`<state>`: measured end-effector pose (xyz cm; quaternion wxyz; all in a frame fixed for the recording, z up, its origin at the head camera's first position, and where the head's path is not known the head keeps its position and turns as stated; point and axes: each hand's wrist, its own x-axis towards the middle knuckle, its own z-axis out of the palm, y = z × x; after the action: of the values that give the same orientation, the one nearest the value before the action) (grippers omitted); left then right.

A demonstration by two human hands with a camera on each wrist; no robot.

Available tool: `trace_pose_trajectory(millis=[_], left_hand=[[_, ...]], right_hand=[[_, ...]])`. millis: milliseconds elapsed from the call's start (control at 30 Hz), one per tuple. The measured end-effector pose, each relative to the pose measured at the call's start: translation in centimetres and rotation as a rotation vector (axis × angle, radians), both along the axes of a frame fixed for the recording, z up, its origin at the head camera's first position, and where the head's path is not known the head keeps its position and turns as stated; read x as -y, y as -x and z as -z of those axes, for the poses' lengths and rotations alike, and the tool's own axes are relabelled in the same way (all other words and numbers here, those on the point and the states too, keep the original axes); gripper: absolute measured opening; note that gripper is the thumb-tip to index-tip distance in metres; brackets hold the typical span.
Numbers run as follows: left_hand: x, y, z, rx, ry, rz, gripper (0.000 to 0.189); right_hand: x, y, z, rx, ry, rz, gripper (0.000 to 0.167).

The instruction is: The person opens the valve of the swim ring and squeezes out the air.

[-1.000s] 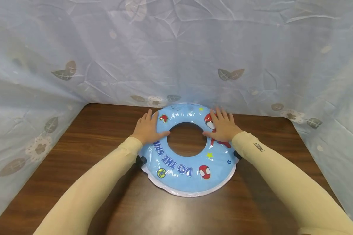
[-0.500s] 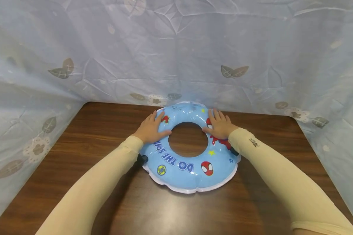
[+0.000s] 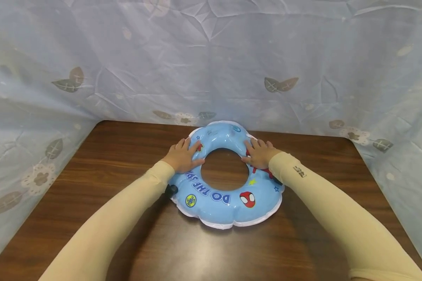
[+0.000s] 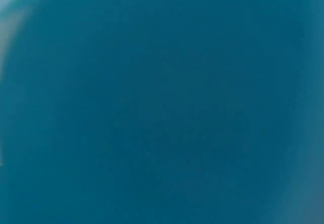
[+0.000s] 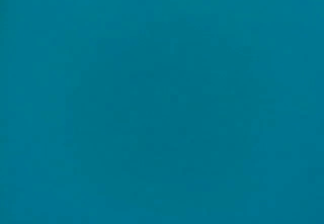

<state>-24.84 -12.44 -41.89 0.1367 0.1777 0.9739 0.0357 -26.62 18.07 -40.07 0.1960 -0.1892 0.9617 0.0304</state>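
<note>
A light blue inflatable swim ring [image 3: 214, 212] with cartoon prints and a white seam lies flat on the table. My left hand [image 3: 183, 156] presses on its left side, fingers spread and thumb pointing to the hole. On the opposite side my right hand [image 3: 261, 154] presses down the same way, its thumb near the inner edge. The front and back of the ring bulge between the hands. In the left wrist view only the blurred blue ring [image 4: 162, 102] shows, and blue vinyl of the ring [image 5: 162, 102] fills the right wrist view.
The dark wooden table [image 3: 211, 253] has rounded back corners. A pale patterned curtain [image 3: 211, 58] hangs behind it and along both sides, close to the ring's back edge. A black wrist strap part [image 3: 171, 190] sits under the left wrist.
Both hands have sunk further onto the ring, the right one shifting slightly left. Under them the ring's sides have squeezed down, and its front and back have puffed up with deeper puckers along the seam.
</note>
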Motion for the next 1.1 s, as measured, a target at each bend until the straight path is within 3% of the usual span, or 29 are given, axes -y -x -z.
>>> trace_pose_trajectory(millis=[100,233,400,533,667,733,833,1100], left_hand=[[0.0,-0.2,0.0,-0.002,0.011,0.009,0.081],[0.1,-0.3,0.3,-0.070,-0.049,0.008,0.080],[-0.1,-0.9,0.0,-0.136,-0.119,0.047,0.082],[-0.6,-1.4,-1.2,-0.153,-0.137,0.114,0.091],[-2.3,-1.4,-2.2,-0.189,-0.113,0.225,0.092],[-3.6,-1.4,-2.4,-0.182,-0.086,0.254,0.092],[-4.9,-1.3,-2.4,-0.134,-0.062,0.247,0.093],[-5.5,-1.1,-1.9,-0.025,-0.061,0.217,0.093]], right_hand=[[0.4,-0.5,-0.5,0.019,-0.010,0.003,0.081],[0.3,-1.0,-0.7,0.018,0.014,0.012,0.080],[0.1,-2.4,-1.3,-0.064,-0.012,-0.026,0.086],[0.7,-3.2,-2.5,-0.145,0.022,-0.124,0.091],[1.2,-3.2,-2.6,-0.140,0.052,-0.199,0.093],[1.3,-3.0,-2.2,-0.115,0.050,-0.192,0.096],[1.4,-2.8,-1.7,-0.079,0.053,-0.167,0.098],[1.3,-2.6,-1.0,0.023,0.078,-0.104,0.098]])
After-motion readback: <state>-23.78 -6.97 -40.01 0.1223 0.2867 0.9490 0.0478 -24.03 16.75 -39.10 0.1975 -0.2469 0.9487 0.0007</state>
